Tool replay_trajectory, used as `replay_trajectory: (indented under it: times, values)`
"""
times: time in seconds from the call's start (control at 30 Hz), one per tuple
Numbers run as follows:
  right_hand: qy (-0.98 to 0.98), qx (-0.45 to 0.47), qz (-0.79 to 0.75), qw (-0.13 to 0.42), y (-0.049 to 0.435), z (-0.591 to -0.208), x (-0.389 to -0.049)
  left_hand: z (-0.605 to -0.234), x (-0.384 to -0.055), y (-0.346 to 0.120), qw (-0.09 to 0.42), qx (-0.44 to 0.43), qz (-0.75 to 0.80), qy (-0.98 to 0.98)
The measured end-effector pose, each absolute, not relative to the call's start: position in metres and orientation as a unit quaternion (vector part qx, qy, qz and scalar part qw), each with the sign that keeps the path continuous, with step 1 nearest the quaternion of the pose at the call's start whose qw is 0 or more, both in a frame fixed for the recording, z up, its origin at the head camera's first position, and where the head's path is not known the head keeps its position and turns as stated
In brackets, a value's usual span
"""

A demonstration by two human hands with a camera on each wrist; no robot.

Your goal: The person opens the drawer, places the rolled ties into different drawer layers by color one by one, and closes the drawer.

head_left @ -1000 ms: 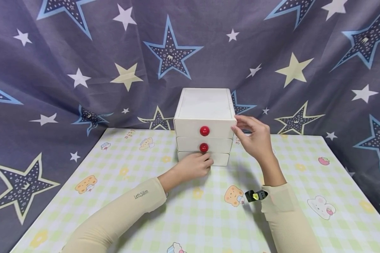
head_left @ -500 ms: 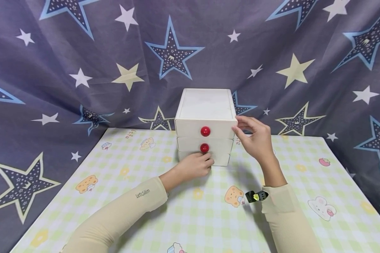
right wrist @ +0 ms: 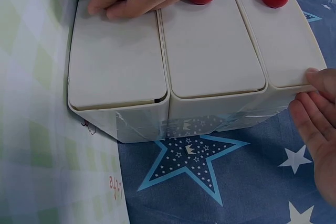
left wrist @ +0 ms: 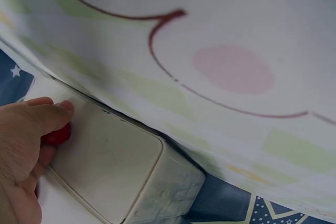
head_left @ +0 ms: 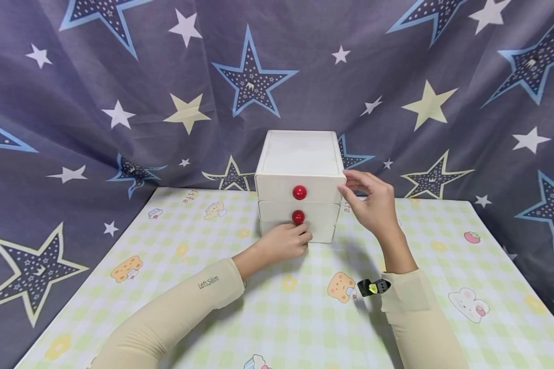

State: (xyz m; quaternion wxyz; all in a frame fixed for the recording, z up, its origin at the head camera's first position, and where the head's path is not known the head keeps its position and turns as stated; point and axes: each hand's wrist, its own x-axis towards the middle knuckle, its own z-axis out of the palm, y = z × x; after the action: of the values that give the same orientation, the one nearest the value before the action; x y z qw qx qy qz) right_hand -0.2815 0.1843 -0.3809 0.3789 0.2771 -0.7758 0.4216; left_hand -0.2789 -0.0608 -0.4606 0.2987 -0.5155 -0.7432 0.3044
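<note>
A small white drawer cabinet (head_left: 300,154) with three stacked drawers and round red knobs stands at the back of the table. All its drawer fronts sit flush or nearly so. My left hand (head_left: 283,242) pinches the lowest drawer's red knob (left wrist: 56,136) between thumb and fingers, hiding most of it in the head view. At the cabinet's upper right front corner, my right hand (head_left: 374,202) holds the edge, thumb (right wrist: 319,80) on the front and fingers along the side. Above the left hand are the middle knob (head_left: 298,217) and the top knob (head_left: 299,192).
A table covered in a green-checked cloth (head_left: 286,318) with cartoon prints lies under the cabinet. Behind it hangs a dark blue curtain (head_left: 304,92) with stars. A small black clip-like item with a yellow spot (head_left: 373,287) shows at the right cuff.
Both hands keep their places on the cabinet and knob. The head view shifts very slightly; no drawer visibly moves.
</note>
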Motion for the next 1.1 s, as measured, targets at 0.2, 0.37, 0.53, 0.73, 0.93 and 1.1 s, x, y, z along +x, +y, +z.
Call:
replay_trajectory:
  times: [0.2, 0.37, 0.53, 0.73, 0.93, 1.1]
  values:
    - [-0.776, 0.276, 0.422, 0.379, 0.186, -0.382, -0.282, -0.459, -0.276, -0.059, 0.285, -0.515, 0.305, -0.749]
    - [-0.78, 0.283, 0.417, 0.372, 0.188, -0.38, -0.284, -0.457, -0.273, -0.059, 0.287, -0.517, 0.3, -0.749]
    - [-0.786, 0.29, 0.394, 0.378, 0.192, -0.377, -0.284, -0.453, -0.268, -0.059, 0.298, -0.528, 0.289, -0.741]
    - [-0.804, 0.279, 0.373, 0.371, 0.202, -0.376, -0.283, -0.441, -0.258, -0.062, 0.308, -0.543, 0.257, -0.738]
    - [-0.829, 0.256, 0.357, 0.345, 0.212, -0.384, -0.282, -0.423, -0.247, -0.08, 0.305, -0.536, 0.209, -0.758]
    - [-0.85, 0.24, 0.346, 0.316, 0.219, -0.395, -0.282, -0.412, -0.245, -0.105, 0.317, -0.518, 0.135, -0.783]
